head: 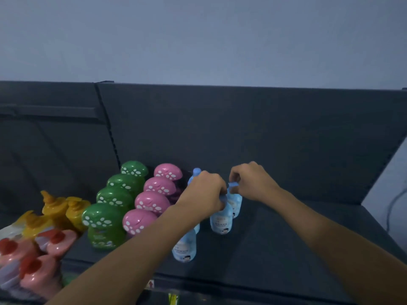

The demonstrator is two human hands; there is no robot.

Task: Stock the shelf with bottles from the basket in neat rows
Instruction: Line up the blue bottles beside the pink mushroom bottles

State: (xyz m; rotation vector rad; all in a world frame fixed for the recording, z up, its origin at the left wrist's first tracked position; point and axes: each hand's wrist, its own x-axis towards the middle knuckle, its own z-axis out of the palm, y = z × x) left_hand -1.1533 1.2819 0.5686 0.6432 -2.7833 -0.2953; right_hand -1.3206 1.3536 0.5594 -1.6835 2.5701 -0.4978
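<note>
Several light blue bottles stand in two short rows on the dark shelf (286,238). My left hand (204,192) grips the cap of a blue bottle (221,219) in the right-hand row. My right hand (251,181) pinches the blue cap of the bottle behind it (235,202). In the left blue row, a front bottle (185,247) stands under my left forearm, and a back one (196,172) shows only its cap. The basket is out of view.
Rows of pink-capped bottles (152,202) and green-capped bottles (114,198) stand to the left of the blue ones. Farther left are yellow bottles (55,208) and pink bottles with red caps (44,267). The shelf's back panel (264,128) rises behind.
</note>
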